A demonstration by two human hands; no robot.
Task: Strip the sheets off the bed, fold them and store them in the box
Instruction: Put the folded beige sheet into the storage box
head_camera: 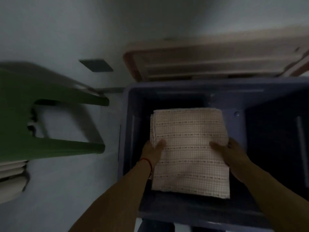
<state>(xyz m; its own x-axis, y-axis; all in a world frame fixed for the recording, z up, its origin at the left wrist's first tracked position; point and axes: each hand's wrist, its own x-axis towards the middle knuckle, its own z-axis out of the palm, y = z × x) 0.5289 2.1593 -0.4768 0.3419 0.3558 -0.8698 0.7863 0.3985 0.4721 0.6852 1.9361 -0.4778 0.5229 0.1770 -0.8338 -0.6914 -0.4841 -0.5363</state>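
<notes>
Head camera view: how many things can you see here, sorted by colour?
Blue: 1, the box
Green: 1, the chair
Pale checked: 1, the folded sheet, held over the box by the left hand and the right hand
Pinkish beige: 1, the lid lying behind the box
Red: 1, the wrist thread
Total: 5

— What do we see to the left, on the pale floor point(70, 173)?

— We see a green plastic chair point(33, 114), blurred, with stacked white items point(11, 171) under its near edge that we cannot identify.

— And farther back?

— We make out a dark rectangular patch point(96, 65) on the floor, and a beige ribbed lid point(209, 64) leaning by the wall.
</notes>
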